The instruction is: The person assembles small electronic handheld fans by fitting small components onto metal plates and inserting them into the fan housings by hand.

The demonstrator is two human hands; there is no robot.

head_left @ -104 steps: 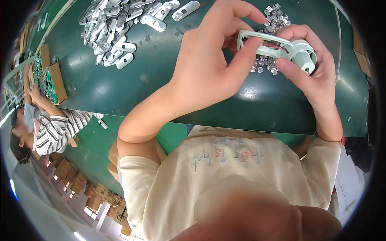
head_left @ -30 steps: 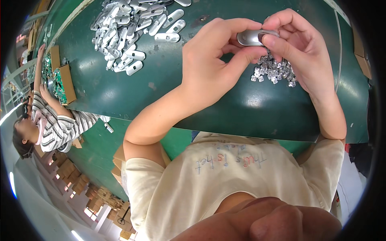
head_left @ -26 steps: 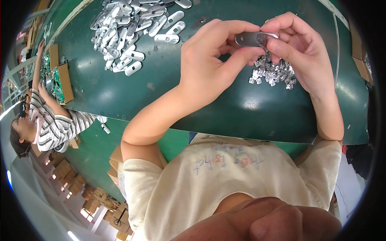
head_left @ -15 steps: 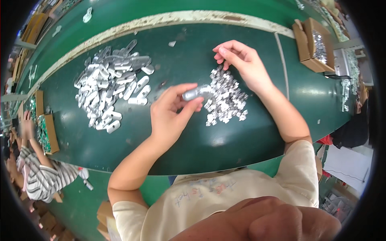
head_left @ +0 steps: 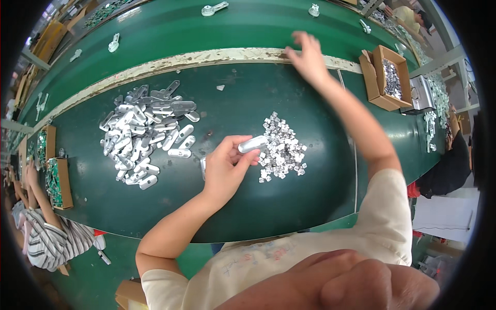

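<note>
My left hand [head_left: 223, 170] pinches a silver oblong metal cover [head_left: 252, 144] between thumb and fingers, at the left edge of a heap of small shiny metal pieces [head_left: 281, 150]. Partly behind that hand, another pale metal piece [head_left: 203, 168] lies on the table. My right hand [head_left: 311, 61] is stretched out over the far rail, somewhat blurred, its thumb and fingers apart with nothing visible between them. To the left lies a big pile of similar silver oblong covers [head_left: 137, 137].
Beyond the worn white rail [head_left: 206, 58] runs a green belt [head_left: 165, 31] carrying pale handle-shaped parts [head_left: 214, 9]. A cardboard box of small metal pieces [head_left: 382, 95] stands at the far right. Another person's striped sleeve [head_left: 49, 237] and boxes of green parts [head_left: 63, 183] are at the left.
My right hand has left the heap of small pieces and reached away over the rail. My left hand still holds the cover. The view has tilted, showing more of the belt.
</note>
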